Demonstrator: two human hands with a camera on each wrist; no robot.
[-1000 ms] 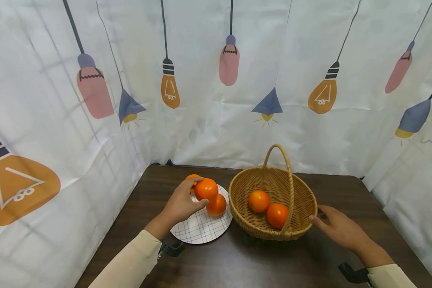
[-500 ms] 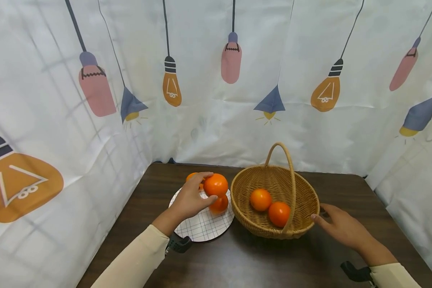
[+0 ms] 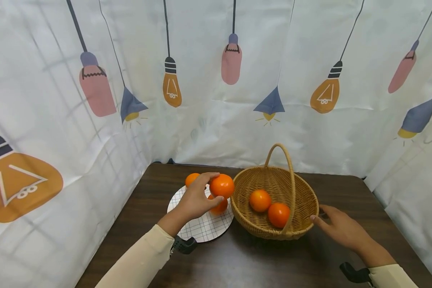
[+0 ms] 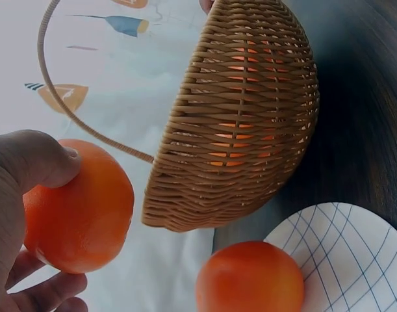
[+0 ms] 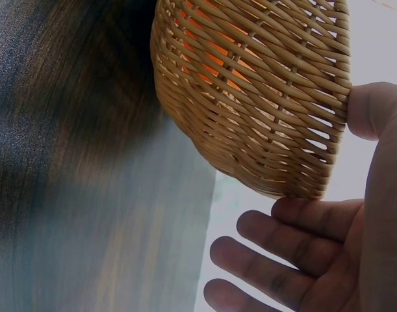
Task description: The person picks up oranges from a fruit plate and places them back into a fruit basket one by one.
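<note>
Fruits (image 3: pixel 222 185) bright orange; plate (image 3: pixel 205 229) white with a blue grid; basket (image 3: pixel 304 200) woven, tan; surface (image 3: pixel 237 264) dark brown, wood-grained; sleeves (image 3: pixel 140 260) cream; cloth (image 3: pixel 216 132) white — printed with pink, blue and orange lamps (image 3: pixel 232 64); straps (image 3: pixel 185 245) black — possibly dark green.

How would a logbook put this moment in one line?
left hand: holds orange fruit outside basket; right hand: holds basket; basket: two fruits inside; plate: at least one fruit

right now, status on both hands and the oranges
Left hand holding an orange by the basket, left side. Right hand touching the basket's right side. Two oranges inside. Raised handle overhead, possible snag.
</note>
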